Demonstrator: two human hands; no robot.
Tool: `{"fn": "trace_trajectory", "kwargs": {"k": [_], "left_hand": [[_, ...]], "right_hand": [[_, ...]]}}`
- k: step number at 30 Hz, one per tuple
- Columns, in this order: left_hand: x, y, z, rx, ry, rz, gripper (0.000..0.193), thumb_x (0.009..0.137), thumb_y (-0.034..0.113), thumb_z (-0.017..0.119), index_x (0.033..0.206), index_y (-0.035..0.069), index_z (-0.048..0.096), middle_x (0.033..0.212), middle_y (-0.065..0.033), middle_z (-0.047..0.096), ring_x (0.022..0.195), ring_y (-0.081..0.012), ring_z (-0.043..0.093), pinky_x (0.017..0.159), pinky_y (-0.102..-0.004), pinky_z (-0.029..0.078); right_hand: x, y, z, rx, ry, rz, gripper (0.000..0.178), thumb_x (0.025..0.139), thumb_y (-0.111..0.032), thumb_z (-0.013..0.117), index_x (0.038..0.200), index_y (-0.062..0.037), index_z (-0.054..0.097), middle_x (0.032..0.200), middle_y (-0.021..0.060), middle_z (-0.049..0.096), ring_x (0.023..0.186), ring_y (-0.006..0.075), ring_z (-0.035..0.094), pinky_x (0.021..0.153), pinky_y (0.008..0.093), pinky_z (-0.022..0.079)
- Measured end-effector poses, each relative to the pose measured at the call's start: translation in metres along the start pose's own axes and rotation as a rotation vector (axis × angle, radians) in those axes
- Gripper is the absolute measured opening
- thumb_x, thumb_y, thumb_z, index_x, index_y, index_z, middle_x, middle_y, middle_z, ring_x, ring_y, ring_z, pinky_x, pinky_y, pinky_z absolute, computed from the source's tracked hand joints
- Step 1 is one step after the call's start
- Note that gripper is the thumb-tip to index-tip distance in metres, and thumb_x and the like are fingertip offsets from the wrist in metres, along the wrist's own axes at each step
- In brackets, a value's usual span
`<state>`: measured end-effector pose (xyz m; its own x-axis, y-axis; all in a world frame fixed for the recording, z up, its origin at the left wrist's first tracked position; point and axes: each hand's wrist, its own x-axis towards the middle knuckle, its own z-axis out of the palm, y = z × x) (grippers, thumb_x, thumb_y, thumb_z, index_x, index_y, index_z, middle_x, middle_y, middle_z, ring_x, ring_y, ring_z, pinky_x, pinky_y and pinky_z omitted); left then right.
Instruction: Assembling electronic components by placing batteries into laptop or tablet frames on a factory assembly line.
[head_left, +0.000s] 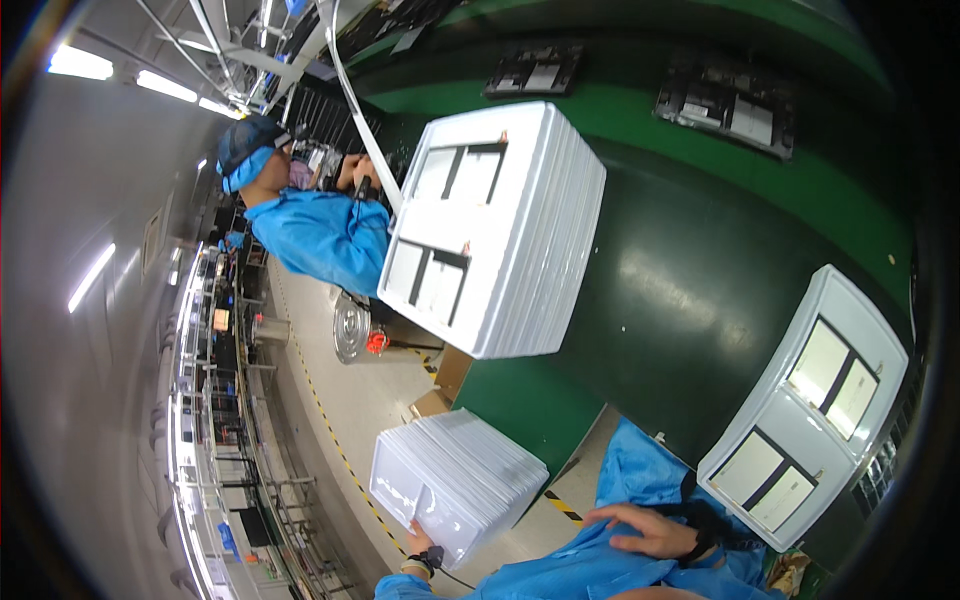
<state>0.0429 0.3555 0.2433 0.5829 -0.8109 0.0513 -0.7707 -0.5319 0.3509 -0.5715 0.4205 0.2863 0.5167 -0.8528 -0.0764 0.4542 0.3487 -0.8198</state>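
Note:
My left hand (418, 541) is at the lower edge of a stack of empty white plastic trays (455, 480), its fingers closed on the rim of the top tray; part of the hand is hidden. My right hand (650, 532) holds nothing, fingers stretched and slightly apart, in front of my blue garment. To its right, a white tray (775, 420) on the dark green bench carries flat pale pieces with black strips in two compartments. A tall stack of white trays (540, 230) stands further off, its top tray holding similar pieces (475, 175).
Opened dark electronic units, one (535, 72) and another (728, 108), lie on the bench's far side (690, 240). A co-worker in a blue gown (325, 235) works beyond the tall stack. A round metal stool (350, 328) stands on the floor, with racks (220, 400) along the aisle.

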Motion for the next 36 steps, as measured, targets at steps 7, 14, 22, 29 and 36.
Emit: {"fn": "trace_trajectory", "kwargs": {"k": [7, 14, 22, 29, 36], "left_hand": [[0.007, 0.042, 0.001, 0.081, -0.001, -0.145, 0.069, 0.101, 0.046, 0.052, 0.144, -0.008, 0.043, 0.134, -0.0249, 0.059, 0.122, -0.0362, 0.058, 0.103, -0.0433, 0.044], [0.003, 0.080, 0.002, 0.135, -0.060, -0.351, 0.069, 0.100, 0.039, 0.056, 0.148, -0.007, 0.038, 0.140, -0.0244, 0.055, 0.129, -0.0376, 0.053, 0.109, -0.0448, 0.039], [-0.008, 0.114, -0.027, 0.296, -0.138, -0.579, 0.071, 0.098, 0.032, 0.060, 0.152, -0.006, 0.033, 0.146, -0.0238, 0.050, 0.136, -0.0389, 0.048, 0.114, -0.0463, 0.035], [0.069, 0.397, -0.007, -0.591, -0.232, 0.213, 0.040, 0.096, 0.008, 0.060, 0.133, -0.004, 0.054, 0.131, -0.0181, 0.060, 0.124, -0.0296, 0.056, 0.108, -0.0394, 0.041], [0.184, 0.504, 0.131, -0.902, -0.713, 0.263, 0.031, 0.105, 0.021, 0.055, 0.119, -0.004, 0.065, 0.112, -0.0122, 0.071, 0.100, -0.0189, 0.067, 0.090, -0.0304, 0.051]], "right_hand": [[0.015, -0.066, 0.049, 0.066, -0.039, 0.065, 0.050, 0.107, -0.024, 0.051, 0.152, -0.0042, 0.040, 0.147, 0.0135, 0.052, 0.135, 0.0220, 0.050, 0.112, 0.0343, 0.041], [0.031, -0.249, 0.073, -0.204, 0.019, 0.103, 0.043, 0.105, -0.019, 0.057, 0.144, -0.0038, 0.050, 0.134, 0.0110, 0.063, 0.122, 0.0200, 0.060, 0.103, 0.0331, 0.047], [0.155, -0.437, -0.046, -0.645, 0.475, -0.059, 0.026, 0.101, -0.024, 0.060, 0.116, -0.0034, 0.067, 0.099, 0.0058, 0.072, 0.096, 0.0130, 0.066, 0.086, 0.0290, 0.051], [0.294, -0.476, -0.195, -0.710, 0.784, 0.011, 0.025, 0.099, -0.017, 0.054, 0.112, 0.0001, 0.067, 0.098, 0.0087, 0.071, 0.089, 0.0146, 0.067, 0.081, 0.0263, 0.053], [0.410, -0.448, -0.253, -0.502, 0.721, 0.272, 0.031, 0.094, -0.026, 0.065, 0.112, -0.0007, 0.067, 0.100, 0.0100, 0.071, 0.092, 0.0181, 0.067, 0.080, 0.0313, 0.054]]}}
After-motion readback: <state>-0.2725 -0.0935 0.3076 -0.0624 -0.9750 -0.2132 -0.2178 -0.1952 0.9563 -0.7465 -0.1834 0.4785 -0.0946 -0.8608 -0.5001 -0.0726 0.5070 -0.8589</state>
